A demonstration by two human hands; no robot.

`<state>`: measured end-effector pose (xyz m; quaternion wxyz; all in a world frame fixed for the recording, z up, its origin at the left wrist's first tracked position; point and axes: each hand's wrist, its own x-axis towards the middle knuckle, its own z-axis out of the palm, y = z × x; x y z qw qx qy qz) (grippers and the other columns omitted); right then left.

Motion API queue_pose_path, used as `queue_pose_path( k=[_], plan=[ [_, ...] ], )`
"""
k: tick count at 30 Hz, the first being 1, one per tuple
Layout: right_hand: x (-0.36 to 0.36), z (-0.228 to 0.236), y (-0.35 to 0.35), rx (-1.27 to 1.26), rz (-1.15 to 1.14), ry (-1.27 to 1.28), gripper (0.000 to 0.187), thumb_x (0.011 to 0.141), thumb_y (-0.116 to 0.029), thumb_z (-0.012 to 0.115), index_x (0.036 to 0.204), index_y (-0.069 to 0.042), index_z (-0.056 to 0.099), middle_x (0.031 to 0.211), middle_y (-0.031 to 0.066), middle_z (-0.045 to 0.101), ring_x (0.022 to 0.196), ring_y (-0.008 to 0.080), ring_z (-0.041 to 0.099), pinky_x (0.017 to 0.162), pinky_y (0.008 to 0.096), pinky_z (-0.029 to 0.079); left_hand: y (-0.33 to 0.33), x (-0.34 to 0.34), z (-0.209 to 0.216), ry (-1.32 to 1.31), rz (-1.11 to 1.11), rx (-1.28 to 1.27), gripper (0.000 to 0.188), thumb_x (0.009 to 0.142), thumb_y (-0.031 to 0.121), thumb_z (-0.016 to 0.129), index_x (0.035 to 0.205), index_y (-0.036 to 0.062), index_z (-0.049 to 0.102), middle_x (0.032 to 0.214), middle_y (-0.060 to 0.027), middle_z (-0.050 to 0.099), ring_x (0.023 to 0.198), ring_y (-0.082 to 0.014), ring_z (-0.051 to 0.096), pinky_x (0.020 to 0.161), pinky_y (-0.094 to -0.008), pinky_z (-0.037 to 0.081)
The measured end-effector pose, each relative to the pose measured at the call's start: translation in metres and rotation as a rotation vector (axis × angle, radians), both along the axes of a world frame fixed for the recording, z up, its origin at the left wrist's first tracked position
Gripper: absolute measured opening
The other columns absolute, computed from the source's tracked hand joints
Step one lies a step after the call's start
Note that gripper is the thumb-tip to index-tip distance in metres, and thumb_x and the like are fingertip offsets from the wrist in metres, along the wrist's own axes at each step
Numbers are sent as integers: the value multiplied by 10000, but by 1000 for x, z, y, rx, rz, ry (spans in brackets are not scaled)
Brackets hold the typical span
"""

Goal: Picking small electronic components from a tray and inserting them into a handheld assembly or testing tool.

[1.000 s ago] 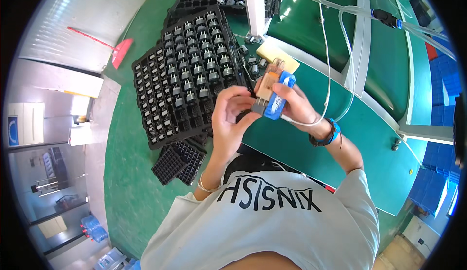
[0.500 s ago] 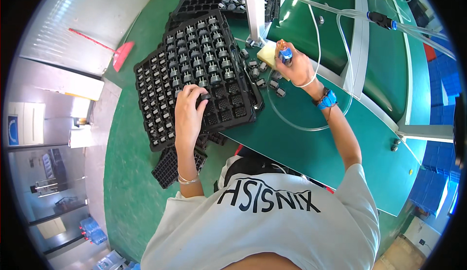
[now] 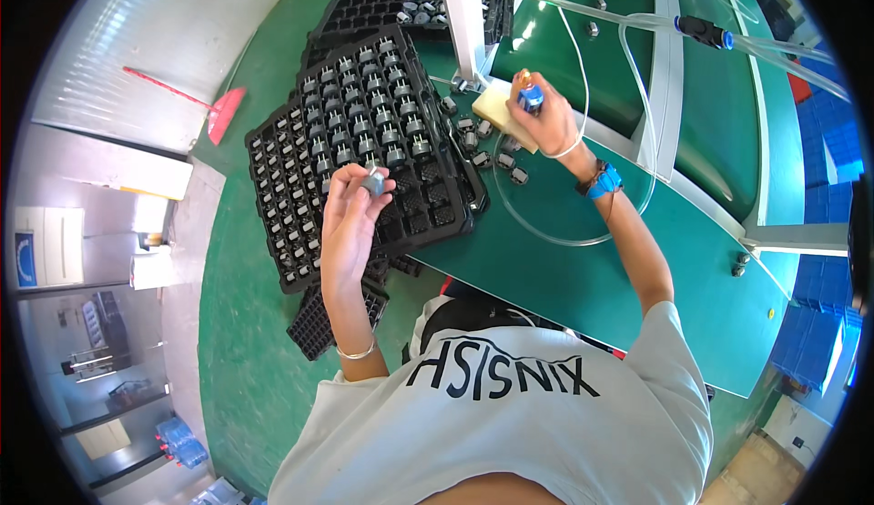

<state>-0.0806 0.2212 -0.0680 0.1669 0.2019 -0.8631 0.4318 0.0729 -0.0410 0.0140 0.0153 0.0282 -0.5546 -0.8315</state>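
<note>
Your left hand [image 3: 350,218] pinches a small grey part [image 3: 371,181] above the black tray [image 3: 364,150], while your right hand [image 3: 543,123] grips a blue-tipped tool [image 3: 529,95]. Most tray pockets look filled; several near ones remain empty, and loose parts [image 3: 492,146] wait on the tabletop [image 3: 564,268].

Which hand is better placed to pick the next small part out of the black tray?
Probably left: the left hand is over the black tray, though holding a small grey part. The right hand holds a blue-tipped tool.

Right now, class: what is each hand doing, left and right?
Left hand: closed on a small grey part above the black tray.
Right hand: closed on a blue-tipped tool, resting by the cream block.
</note>
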Motion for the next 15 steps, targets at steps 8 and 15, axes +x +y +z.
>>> queue_pose_path(
  k=[8,15],
  plan=[
    [-101,-20,74,37,-503,112,344,786,-326,596,978,-51,523,753,219,600,698,400,584,564,427,464,17,13,-3,5,-37,-41,327,842,167,605,1103,31,464,1016,-95,579,942,-142,554,794,-244,446],
    [-110,-18,82,285,-615,201,371,790,-342,592,1025,-61,533,880,242,585,767,356,588,643,399,470,38,9,-4,105,-16,-56,276,750,-42,632,1004,11,535,976,-72,574,912,-154,565,832,-266,444]
  ],
)
